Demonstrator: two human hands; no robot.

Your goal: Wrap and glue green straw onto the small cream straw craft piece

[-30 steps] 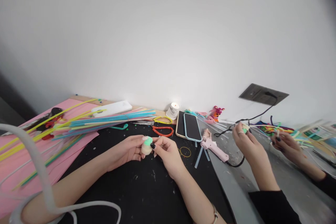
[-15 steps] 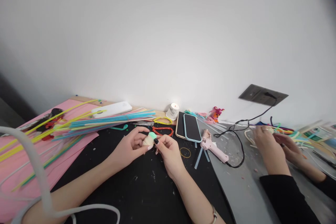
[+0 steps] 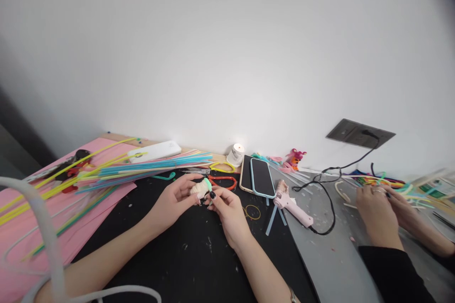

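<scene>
A plain pale wall (image 3: pixel 227 66) stands behind the bench (image 3: pixel 177 265), whose near part is black. I take the blue-cased phone (image 3: pixel 263 177) as landmark. To the left of this phone, and a little nearer to the person, is the coiled chenille piece (image 3: pixel 199 190), cream with a mint-green end, held up between the two hands. Its long axis seems to be slanted: the cream body lies toward the left hand (image 3: pixel 195 190), the green end points up and toward the right hand (image 3: pixel 210 197), on the phone's side. The left hand pinches the cream body between thumb and curved fingers. The right hand has thumb and fingers pressed together at the green end; what exactly is between the tips I cannot tell. So both hands touch the piece, and neither is nearer. The red-handled scissors (image 3: pixel 227 178) lie between piece and phone, just behind the right hand.
</scene>
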